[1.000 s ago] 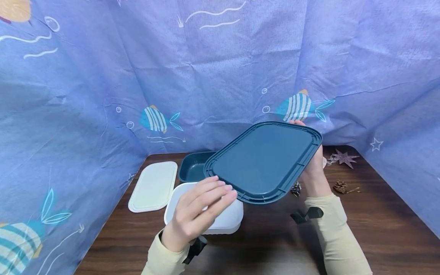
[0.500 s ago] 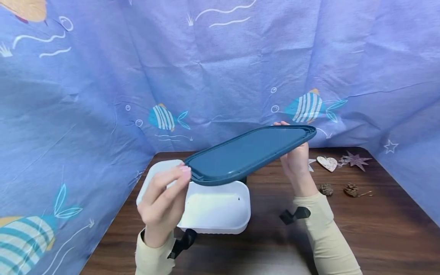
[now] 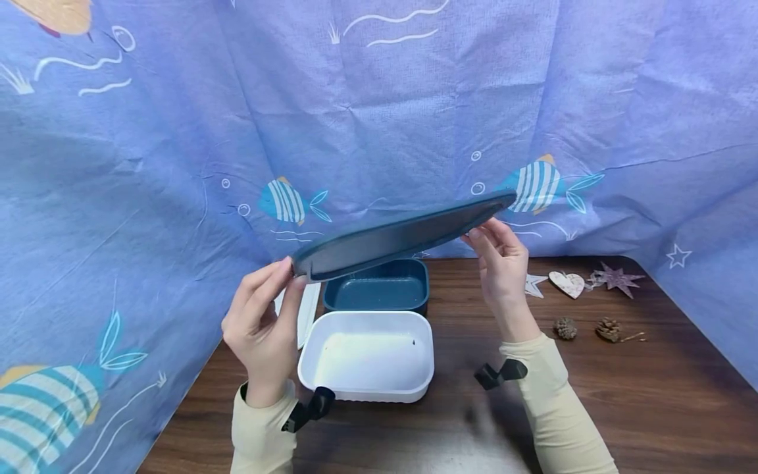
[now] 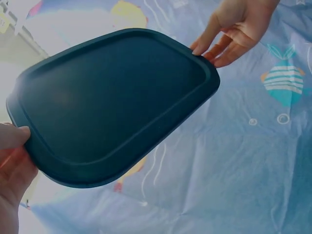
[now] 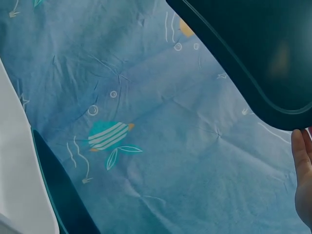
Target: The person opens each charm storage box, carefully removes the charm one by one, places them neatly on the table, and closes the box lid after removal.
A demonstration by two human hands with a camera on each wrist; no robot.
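Observation:
A dark teal rectangular lid (image 3: 403, 238) with rounded corners hangs in the air above the boxes, seen almost edge-on in the head view, its right end higher. My left hand (image 3: 263, 322) pinches its left end between thumb and fingers. At the right end my right hand (image 3: 502, 260) pinches the rim from below. The left wrist view shows the lid's broad face (image 4: 117, 97) with a hand at each end. Below, a white box (image 3: 367, 355) stands uncovered, with a small dark speck inside. Directly behind it is an uncovered dark teal box (image 3: 377, 293).
A white lid (image 3: 308, 313) lies left of the boxes, partly behind my left hand. To the right are a white star (image 3: 535, 285), a heart ornament (image 3: 566, 284), a purple star (image 3: 617, 280) and two pine cones (image 3: 565, 328). A fish-patterned curtain (image 3: 379, 131) surrounds the brown table.
The lid has tipped from showing its ribbed face to nearly edge-on. My left hand has moved left and up and now pinches its end; the view has turned slightly left.

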